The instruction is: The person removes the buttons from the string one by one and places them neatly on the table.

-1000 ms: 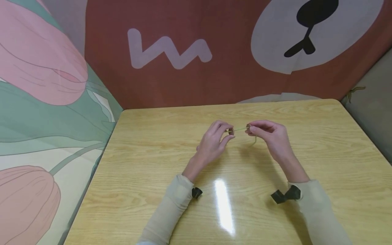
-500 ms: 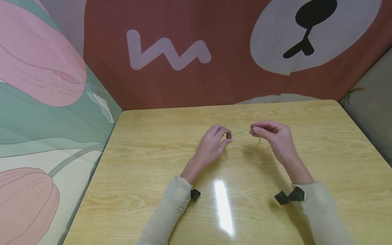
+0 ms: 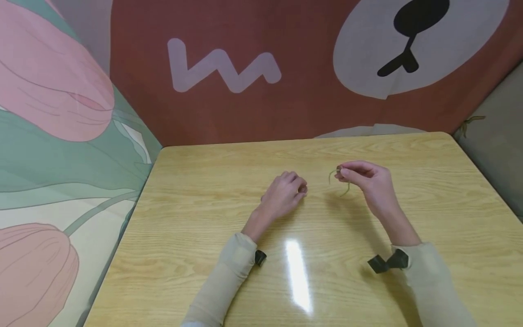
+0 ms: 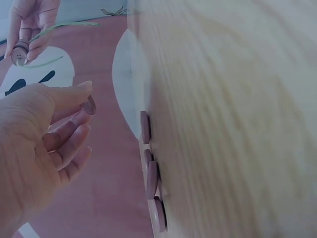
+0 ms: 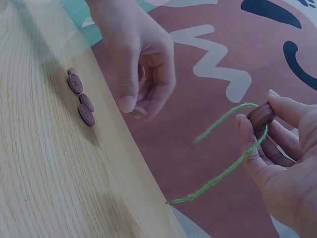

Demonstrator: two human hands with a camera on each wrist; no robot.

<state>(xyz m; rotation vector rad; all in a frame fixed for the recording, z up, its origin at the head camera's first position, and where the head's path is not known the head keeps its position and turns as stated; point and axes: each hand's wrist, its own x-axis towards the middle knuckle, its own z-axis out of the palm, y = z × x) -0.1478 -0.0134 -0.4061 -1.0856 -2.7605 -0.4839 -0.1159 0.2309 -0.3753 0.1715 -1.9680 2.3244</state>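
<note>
My left hand [image 3: 282, 194] pinches a small brown button [image 4: 89, 105] between thumb and fingertips, low over the table. To its right, my right hand [image 3: 371, 185] is raised and grips a short stack of brown buttons [image 5: 261, 116] by thumb and fingers. A green string [image 5: 218, 179] runs from that stack, and both its ends dangle loose. Several more brown buttons [image 5: 74, 83] lie close together on the wood beside my left hand; that hand blocks them in the head view.
The light wooden table [image 3: 184, 218] carries a bright light reflection. A reddish-brown curtain [image 3: 245, 113] with a cartoon face stands behind its far edge. Flower-print cloth [image 3: 53, 181] hangs at the left.
The green string stretched between both hands earlier; its left end now hangs free of my left hand. My left hand has come down nearer the table, while the right shifted slightly right.
</note>
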